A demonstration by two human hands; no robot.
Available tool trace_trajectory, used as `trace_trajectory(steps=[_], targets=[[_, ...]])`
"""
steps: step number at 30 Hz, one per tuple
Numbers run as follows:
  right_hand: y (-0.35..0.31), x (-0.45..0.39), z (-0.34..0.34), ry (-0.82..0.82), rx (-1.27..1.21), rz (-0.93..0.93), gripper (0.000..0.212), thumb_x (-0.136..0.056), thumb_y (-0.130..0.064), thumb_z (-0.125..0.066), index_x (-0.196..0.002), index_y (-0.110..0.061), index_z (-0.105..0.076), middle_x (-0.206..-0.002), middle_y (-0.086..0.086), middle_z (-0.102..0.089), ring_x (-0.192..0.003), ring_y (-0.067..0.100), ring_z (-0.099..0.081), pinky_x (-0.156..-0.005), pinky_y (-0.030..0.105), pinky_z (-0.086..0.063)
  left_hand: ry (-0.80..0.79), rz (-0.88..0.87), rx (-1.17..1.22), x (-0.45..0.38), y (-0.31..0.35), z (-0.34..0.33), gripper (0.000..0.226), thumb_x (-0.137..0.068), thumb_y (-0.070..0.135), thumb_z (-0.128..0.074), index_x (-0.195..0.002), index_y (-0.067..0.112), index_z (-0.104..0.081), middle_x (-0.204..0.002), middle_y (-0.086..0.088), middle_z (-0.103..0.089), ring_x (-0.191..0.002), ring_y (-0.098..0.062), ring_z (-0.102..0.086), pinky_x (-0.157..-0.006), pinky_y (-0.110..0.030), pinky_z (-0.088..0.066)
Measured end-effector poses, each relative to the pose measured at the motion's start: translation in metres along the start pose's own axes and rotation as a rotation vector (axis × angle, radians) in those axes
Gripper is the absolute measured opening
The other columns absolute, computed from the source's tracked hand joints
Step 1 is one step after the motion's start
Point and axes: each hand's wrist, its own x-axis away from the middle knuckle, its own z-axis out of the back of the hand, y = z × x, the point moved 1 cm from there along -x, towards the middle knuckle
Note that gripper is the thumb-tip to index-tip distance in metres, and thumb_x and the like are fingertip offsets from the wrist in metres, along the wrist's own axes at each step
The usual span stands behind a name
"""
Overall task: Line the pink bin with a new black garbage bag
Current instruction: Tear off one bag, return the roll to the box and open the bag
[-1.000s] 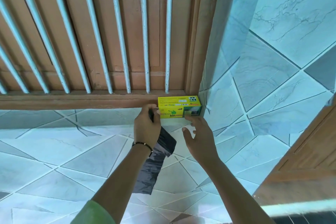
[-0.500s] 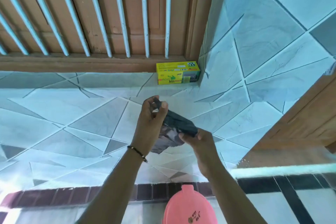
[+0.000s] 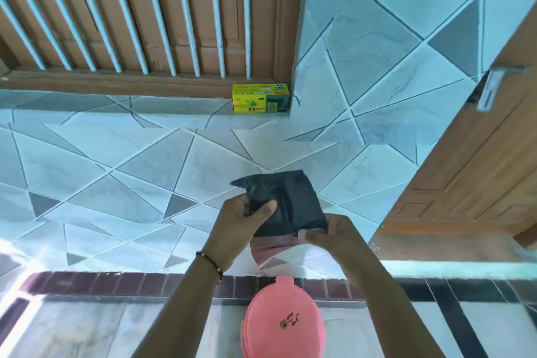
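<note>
Black garbage bag (image 3: pixel 286 206): folded flat, roughly square, creased, slightly glossy; held up in front of tiled wall, upper left corner peeled loose. Pink bin (image 3: pixel 283 325): directly below bag at lower frame edge, round pink lid closed, small sticker and handwriting on top.

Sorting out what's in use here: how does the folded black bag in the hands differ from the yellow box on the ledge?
The folded black plastic garbage bag is soft, creased and plain; the yellow cardboard box is rigid, rectangular and printed. The bag is held in the air, gripped by the left hand and pinched by the right hand; the box rests untouched on the tiled ledge in the corner.
</note>
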Motion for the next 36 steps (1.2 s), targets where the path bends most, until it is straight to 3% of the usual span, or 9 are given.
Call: trace_trajectory(steps=[4, 8, 13, 18, 23, 26, 29, 32, 36], targets=[[0.016, 0.035, 0.017, 0.025, -0.133, -0.007, 0.021, -0.07, -0.014, -0.075, -0.089, -0.007, -0.072, -0.086, 0.014, -0.073, -0.081, 0.023, -0.067, -0.08, 0.035, -0.05, -0.173, 0.096, -0.062, 0.043, -0.004, -0.029, 0.05, -0.07, 0.062, -0.063, -0.101, 0.023, -0.068, -0.096, 0.003, -0.075, -0.092, -0.011, -0.07, -0.082, -0.026, -0.056], [0.023, 0.07, 0.034, 0.034, -0.287, -0.011, 0.018, -0.076, -0.006, -0.071, -0.092, 0.002, -0.068, -0.089, 0.019, -0.071, -0.082, 0.03, -0.067, -0.075, 0.036, -0.053, -0.178, 0.033, -0.229, 0.087, -0.01, -0.057, 0.015, -0.083, 0.042, -0.062, -0.095, 0.035, -0.069, -0.08, 0.019, -0.074, -0.078, 0.006, -0.067, -0.068, -0.009, -0.047], [0.041, 0.108, 0.041, -0.133, -0.186, -0.103, 0.022, -0.075, -0.012, -0.074, -0.097, -0.015, -0.073, -0.094, 0.003, -0.076, -0.091, 0.023, -0.07, -0.081, 0.032, -0.053, 0.004, 0.063, -0.098, 0.111, -0.017, -0.078, 0.014, -0.087, 0.031, -0.06, -0.081, 0.026, -0.073, -0.082, 0.008, -0.076, -0.083, -0.011, -0.07, -0.081, -0.03, -0.055], [0.043, 0.125, 0.054, -0.079, -0.244, -0.111, 0.019, -0.078, -0.008, -0.069, -0.097, -0.011, -0.073, -0.093, 0.009, -0.075, -0.089, 0.027, -0.07, -0.077, 0.032, -0.054, -0.23, 0.098, -0.205, 0.131, -0.022, -0.088, 0.018, -0.082, 0.041, -0.063, -0.095, 0.03, -0.07, -0.094, 0.012, -0.075, -0.091, -0.005, -0.069, -0.083, -0.021, -0.054], [0.034, 0.13, 0.064, -0.093, -0.303, -0.109, 0.02, -0.076, -0.019, -0.069, -0.095, -0.012, -0.071, -0.092, 0.005, -0.076, -0.086, 0.02, -0.071, -0.068, 0.023, -0.054, -0.058, 0.144, -0.071, 0.132, -0.02, -0.098, 0.01, -0.086, 0.024, -0.062, -0.087, 0.022, -0.071, -0.079, 0.012, -0.075, -0.082, -0.011, -0.069, -0.075, -0.023, -0.054], [0.033, 0.133, 0.065, -0.129, -0.226, -0.092, 0.013, -0.079, -0.014, -0.069, -0.091, -0.017, -0.07, -0.084, -0.005, -0.076, -0.082, 0.009, -0.071, -0.066, 0.014, -0.052, -0.018, 0.162, 0.078, 0.12, -0.011, -0.097, 0.016, -0.085, 0.026, -0.062, -0.095, 0.015, -0.07, -0.089, 0.003, -0.076, -0.087, -0.017, -0.069, -0.077, -0.025, -0.056], [0.034, 0.132, 0.064, -0.059, -0.32, -0.068, 0.011, -0.077, -0.006, -0.068, -0.087, -0.009, -0.073, -0.083, 0.005, -0.076, -0.079, 0.018, -0.071, -0.069, 0.022, -0.054, -0.131, 0.212, 0.091, 0.117, -0.012, -0.093, 0.035, -0.075, 0.044, -0.066, -0.099, 0.019, -0.069, -0.098, -0.001, -0.075, -0.095, -0.018, -0.069, -0.085, -0.033, -0.056], [0.033, 0.125, 0.062, 0.012, -0.455, -0.058, 0.013, -0.069, -0.011, -0.07, -0.081, -0.005, -0.073, -0.08, 0.014, -0.073, -0.076, 0.027, -0.067, -0.068, 0.029, -0.055, -0.258, 0.227, 0.024, 0.126, -0.022, -0.093, 0.035, -0.075, 0.041, -0.072, -0.104, 0.02, -0.07, -0.102, 0.0, -0.075, -0.097, -0.018, -0.07, -0.089, -0.034, -0.054], [0.032, 0.126, 0.052, -0.073, -0.4, -0.093, 0.024, -0.072, -0.016, -0.071, -0.093, -0.004, -0.07, -0.093, 0.016, -0.074, -0.087, 0.032, -0.069, -0.074, 0.037, -0.057, -0.154, 0.24, 0.078, 0.124, -0.025, -0.087, 0.027, -0.08, 0.029, -0.069, -0.103, 0.015, -0.071, -0.1, -0.007, -0.075, -0.093, -0.024, -0.071, -0.087, -0.037, -0.056]])
